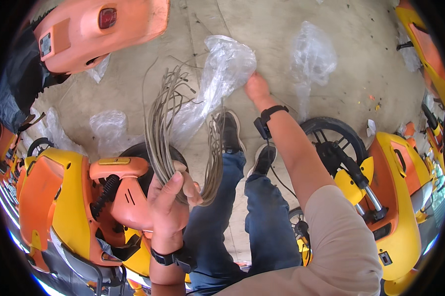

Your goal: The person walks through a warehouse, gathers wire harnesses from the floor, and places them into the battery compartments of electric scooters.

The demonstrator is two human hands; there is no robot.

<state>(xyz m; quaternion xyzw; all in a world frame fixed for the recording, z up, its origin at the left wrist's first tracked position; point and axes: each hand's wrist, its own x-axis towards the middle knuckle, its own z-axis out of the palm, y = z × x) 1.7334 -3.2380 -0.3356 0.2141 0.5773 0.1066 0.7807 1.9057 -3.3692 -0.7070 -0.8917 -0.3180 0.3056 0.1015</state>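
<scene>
My left hand (170, 197) is closed round a bundle of thin grey wires (158, 133), bent into a U with many loose ends sticking up. Out ahead, my right hand (257, 88) is closed at the edge of a crumpled clear plastic bag (228, 66). The bag's narrower end trails down behind the wires, and its tail is partly hidden by them. The fingertips of my right hand are hidden against the plastic.
Another clear plastic bag (314, 54) lies on the concrete floor (277, 29), with more plastic (109, 126) at the left. Orange and yellow scooters (69, 197) stand close on both sides. A black wheel (333, 128) is beside my right arm; an orange scooter body (84, 29) juts in at upper left.
</scene>
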